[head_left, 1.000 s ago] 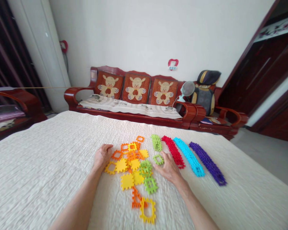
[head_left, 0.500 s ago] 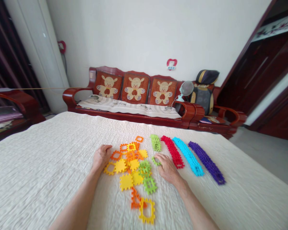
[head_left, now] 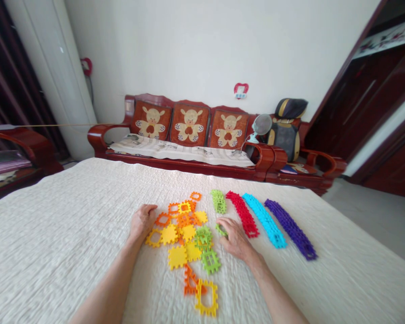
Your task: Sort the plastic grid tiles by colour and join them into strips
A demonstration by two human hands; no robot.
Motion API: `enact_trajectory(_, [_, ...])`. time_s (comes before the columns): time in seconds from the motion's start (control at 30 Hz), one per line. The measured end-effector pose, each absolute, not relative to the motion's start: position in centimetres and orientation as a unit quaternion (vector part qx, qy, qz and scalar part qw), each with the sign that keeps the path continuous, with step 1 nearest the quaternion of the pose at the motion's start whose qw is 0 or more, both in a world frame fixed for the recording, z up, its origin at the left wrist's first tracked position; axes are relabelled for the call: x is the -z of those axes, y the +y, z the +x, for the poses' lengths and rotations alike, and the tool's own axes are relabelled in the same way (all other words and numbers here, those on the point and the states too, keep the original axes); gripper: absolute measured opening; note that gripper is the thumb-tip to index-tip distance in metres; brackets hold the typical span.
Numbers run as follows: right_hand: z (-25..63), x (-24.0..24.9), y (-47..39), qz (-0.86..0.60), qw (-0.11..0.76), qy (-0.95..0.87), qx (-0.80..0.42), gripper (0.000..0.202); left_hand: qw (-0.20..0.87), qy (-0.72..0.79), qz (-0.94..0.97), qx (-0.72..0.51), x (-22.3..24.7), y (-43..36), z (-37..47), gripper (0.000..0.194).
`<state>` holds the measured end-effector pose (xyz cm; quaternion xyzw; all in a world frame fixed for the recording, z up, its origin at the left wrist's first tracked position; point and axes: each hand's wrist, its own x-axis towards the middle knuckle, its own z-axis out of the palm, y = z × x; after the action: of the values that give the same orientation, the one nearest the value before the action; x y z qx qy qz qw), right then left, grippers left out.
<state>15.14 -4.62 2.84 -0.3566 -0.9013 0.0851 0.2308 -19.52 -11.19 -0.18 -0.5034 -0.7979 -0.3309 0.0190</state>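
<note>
My right hand point(head_left: 234, 236) pinches a small green interlocking plastic tile point(head_left: 221, 230), tilted between thumb and fingers just above the cloth. Left of the loose pile, my left hand point(head_left: 143, 221) rests on the cloth with its fingers curled in, and nothing shows in it. Between the hands lie yellow tiles point(head_left: 177, 257), orange tiles point(head_left: 184, 219) and green tiles point(head_left: 210, 261), partly overlapping. A short row of green tiles point(head_left: 218, 201) sits beyond my right hand. Nearest the camera, a yellow frame tile point(head_left: 215, 298) overlaps an orange triangular piece point(head_left: 190, 281).
To the right lie a red row point(head_left: 243, 213), a light blue row point(head_left: 265, 220) and a purple row point(head_left: 291, 229) of tiles. A white quilted cloth point(head_left: 70, 234) covers the table. Behind it stands a wooden sofa point(head_left: 189, 167) with bear cushions and a small fan point(head_left: 262, 124).
The green tile in my right hand has turned and tilted up between the fingers. My left hand and the laid tiles stay where they were.
</note>
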Motion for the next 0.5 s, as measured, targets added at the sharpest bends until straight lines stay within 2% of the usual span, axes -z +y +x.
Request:
enact_trajectory(0.1, [15.1,-2.5,-4.5,-0.413,0.245,-0.874,-0.076,0.043,0.02,-0.796,-0.504,0.335,0.3,-11.1,-19.6,0.035])
enact_trajectory(0.2, [15.4,-2.7,-4.4,-0.443,0.25,-0.857,-0.079,0.055,0.018,-0.796,-0.502,0.338,0.4,-11.1,-19.6,0.035])
enact_trajectory(0.4, [16.7,-3.7,-4.0,-0.361,0.164,-0.904,-0.162,0.07,0.026,-0.796,-0.502,0.339,0.4,-11.0,-19.6,0.035])
enact_trajectory(0.5, [16.9,-3.9,-3.9,-0.359,0.166,-0.901,-0.178,0.066,0.023,-0.795,-0.503,0.339,0.3,-11.1,-19.6,0.034])
